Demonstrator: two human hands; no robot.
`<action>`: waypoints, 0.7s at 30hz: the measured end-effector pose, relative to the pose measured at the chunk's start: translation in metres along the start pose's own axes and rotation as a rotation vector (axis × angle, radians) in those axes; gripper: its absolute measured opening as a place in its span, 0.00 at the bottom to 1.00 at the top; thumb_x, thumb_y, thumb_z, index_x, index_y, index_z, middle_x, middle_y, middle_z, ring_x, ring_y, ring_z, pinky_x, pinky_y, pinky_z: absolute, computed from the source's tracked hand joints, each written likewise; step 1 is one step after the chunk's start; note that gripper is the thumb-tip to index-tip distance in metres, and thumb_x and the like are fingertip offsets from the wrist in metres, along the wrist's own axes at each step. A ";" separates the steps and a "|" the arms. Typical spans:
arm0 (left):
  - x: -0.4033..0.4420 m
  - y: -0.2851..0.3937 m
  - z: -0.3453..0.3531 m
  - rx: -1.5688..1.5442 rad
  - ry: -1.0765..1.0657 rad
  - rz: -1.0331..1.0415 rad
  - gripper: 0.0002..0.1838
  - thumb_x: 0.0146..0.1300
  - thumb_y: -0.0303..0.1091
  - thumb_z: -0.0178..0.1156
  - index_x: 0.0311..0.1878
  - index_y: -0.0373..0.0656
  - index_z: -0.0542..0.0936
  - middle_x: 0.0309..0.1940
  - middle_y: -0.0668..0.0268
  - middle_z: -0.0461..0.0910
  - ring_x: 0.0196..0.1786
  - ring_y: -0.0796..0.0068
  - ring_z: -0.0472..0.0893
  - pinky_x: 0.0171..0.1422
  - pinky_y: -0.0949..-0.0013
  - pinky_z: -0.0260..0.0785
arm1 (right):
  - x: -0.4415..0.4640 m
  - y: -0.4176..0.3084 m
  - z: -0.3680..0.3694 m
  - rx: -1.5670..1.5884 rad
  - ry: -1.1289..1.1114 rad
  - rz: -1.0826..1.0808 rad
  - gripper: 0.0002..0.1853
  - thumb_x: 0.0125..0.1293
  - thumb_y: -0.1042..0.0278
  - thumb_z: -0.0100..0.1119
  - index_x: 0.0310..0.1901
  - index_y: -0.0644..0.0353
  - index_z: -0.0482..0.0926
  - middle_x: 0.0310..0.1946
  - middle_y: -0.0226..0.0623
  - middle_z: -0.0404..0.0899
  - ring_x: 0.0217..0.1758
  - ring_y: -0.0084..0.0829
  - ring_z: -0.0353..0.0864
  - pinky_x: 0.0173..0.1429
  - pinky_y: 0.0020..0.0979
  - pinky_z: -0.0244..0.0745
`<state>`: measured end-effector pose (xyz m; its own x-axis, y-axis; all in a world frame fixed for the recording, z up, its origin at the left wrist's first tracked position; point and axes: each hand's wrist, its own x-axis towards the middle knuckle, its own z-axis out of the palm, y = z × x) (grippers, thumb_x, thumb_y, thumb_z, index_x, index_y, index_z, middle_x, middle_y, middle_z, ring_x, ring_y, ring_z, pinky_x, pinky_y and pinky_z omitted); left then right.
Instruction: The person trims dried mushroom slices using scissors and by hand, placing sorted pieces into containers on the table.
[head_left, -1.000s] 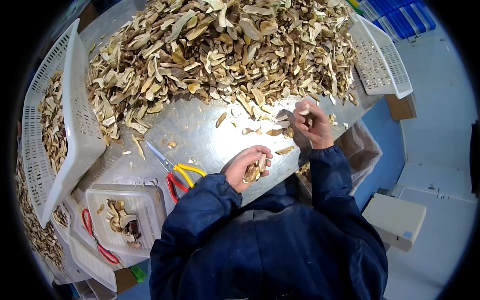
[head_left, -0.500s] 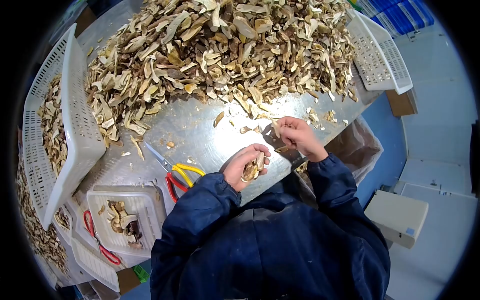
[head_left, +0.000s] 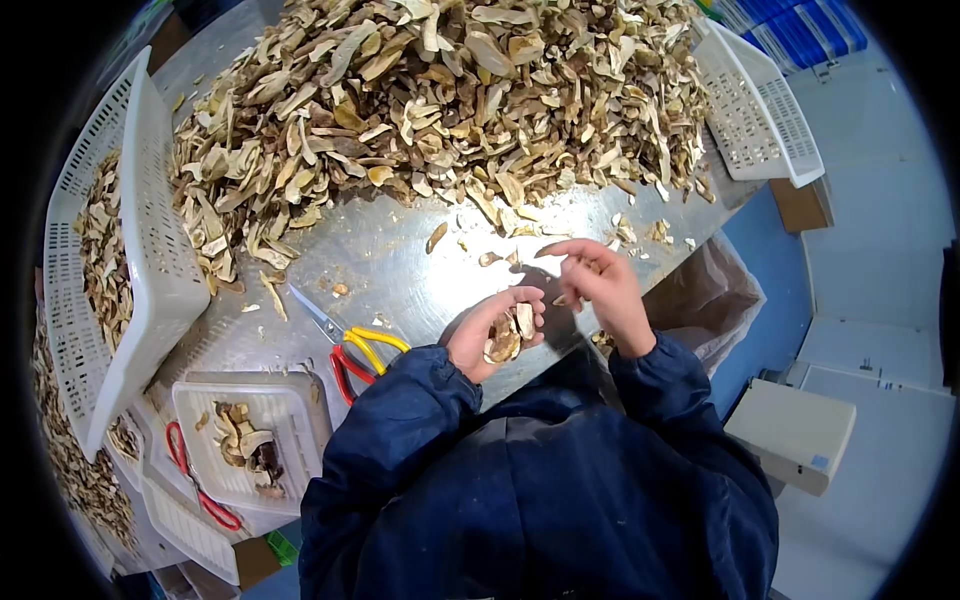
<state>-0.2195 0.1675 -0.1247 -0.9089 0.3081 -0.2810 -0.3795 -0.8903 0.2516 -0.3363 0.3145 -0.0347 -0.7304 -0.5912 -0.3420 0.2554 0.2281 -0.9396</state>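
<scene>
My left hand (head_left: 478,335) is cupped palm up just above the table's front edge, its fingers curled round several dried mushroom slices (head_left: 507,347). To the right of it, my right hand (head_left: 612,298) hovers with the index finger stretched out and the other fingers bent and apart. I see nothing held in it. Beyond both hands a large pile of dried mushroom slices (head_left: 450,120) covers the back of the metal table (head_left: 390,250). Scissors (head_left: 347,336) with one yellow and one red handle lie left of my left hand.
White perforated baskets stand at the left (head_left: 160,240) and back right (head_left: 745,105). A clear plastic tray (head_left: 310,420) holds a few slices, beside red-handled scissors (head_left: 182,455). Below the table's right edge is a lined bin (head_left: 735,300). A pale box (head_left: 795,430) stands further right.
My right hand has let go of the pale slice it pinched, and its fingers have spread. The left hand has opened slightly, showing more of the slices in it.
</scene>
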 end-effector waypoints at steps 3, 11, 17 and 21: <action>-0.004 0.003 0.016 -0.105 0.050 0.015 0.22 0.73 0.45 0.40 0.60 0.39 0.69 0.53 0.63 0.74 0.54 0.69 0.75 0.58 0.60 0.72 | -0.012 -0.020 0.025 -0.081 -0.080 -0.141 0.13 0.63 0.73 0.58 0.48 0.66 0.77 0.30 0.31 0.80 0.32 0.21 0.78 0.38 0.22 0.74; -0.002 0.003 0.002 -0.159 0.009 0.005 0.21 0.74 0.47 0.38 0.56 0.43 0.70 0.56 0.60 0.73 0.56 0.62 0.75 0.62 0.53 0.69 | 0.025 0.014 -0.012 -0.746 0.290 -0.229 0.07 0.58 0.71 0.61 0.37 0.65 0.80 0.30 0.39 0.80 0.34 0.33 0.81 0.40 0.30 0.74; -0.002 -0.001 0.002 -0.228 0.028 -0.008 0.19 0.74 0.46 0.40 0.55 0.43 0.71 0.55 0.59 0.74 0.56 0.60 0.75 0.58 0.54 0.72 | 0.020 0.039 -0.001 -1.115 0.230 -0.458 0.07 0.55 0.69 0.60 0.29 0.64 0.75 0.26 0.43 0.73 0.35 0.43 0.74 0.39 0.37 0.70; 0.001 0.002 0.005 -0.295 0.003 0.013 0.19 0.72 0.42 0.44 0.55 0.39 0.72 0.50 0.59 0.78 0.54 0.62 0.78 0.57 0.57 0.75 | 0.018 0.034 -0.012 -0.244 0.182 -0.172 0.09 0.60 0.70 0.57 0.40 0.64 0.76 0.25 0.31 0.76 0.27 0.24 0.75 0.31 0.26 0.69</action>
<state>-0.2223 0.1677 -0.1203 -0.9126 0.2953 -0.2828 -0.3008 -0.9534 -0.0252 -0.3488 0.3210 -0.0724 -0.8561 -0.4947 -0.1499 -0.0241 0.3279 -0.9444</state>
